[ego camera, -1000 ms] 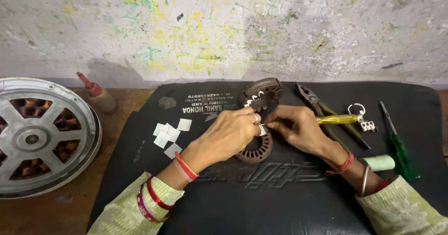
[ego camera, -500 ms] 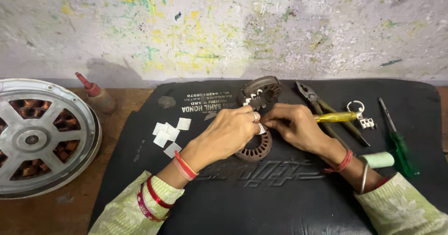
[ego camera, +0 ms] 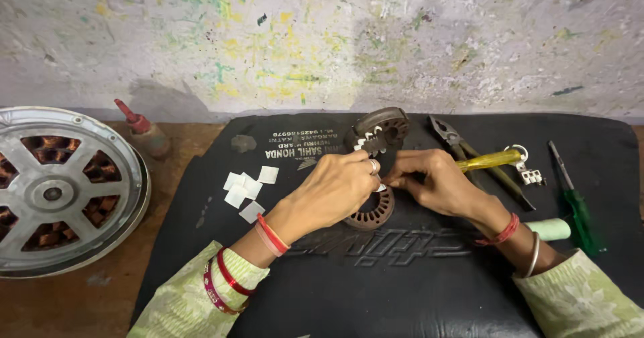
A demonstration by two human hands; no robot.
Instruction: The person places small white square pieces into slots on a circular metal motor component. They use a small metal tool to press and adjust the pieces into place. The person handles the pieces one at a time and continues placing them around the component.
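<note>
A rusty brown slotted stator ring (ego camera: 371, 214) stands tilted on a black mat (ego camera: 402, 291); its upper part reaches behind the hands. Small white paper pieces sit in some of its upper slots (ego camera: 370, 135). My left hand (ego camera: 335, 190) rests on the ring, fingertips pinching at its middle. My right hand (ego camera: 433, 180) meets it from the right, fingers pinched on a small white paper piece at the ring's edge. What exactly each fingertip holds is partly hidden.
Several white paper squares (ego camera: 247, 189) lie left of the hands. A large metal motor housing (ego camera: 60, 190) and a small red-capped bottle (ego camera: 144, 133) sit at the left. Pliers (ego camera: 446, 133), a yellow-handled tool (ego camera: 490, 159), a green screwdriver (ego camera: 575, 200) and a pale roll (ego camera: 550, 229) lie at the right.
Both hands stay on the ring with only slight finger shifts. The view has barely moved.
</note>
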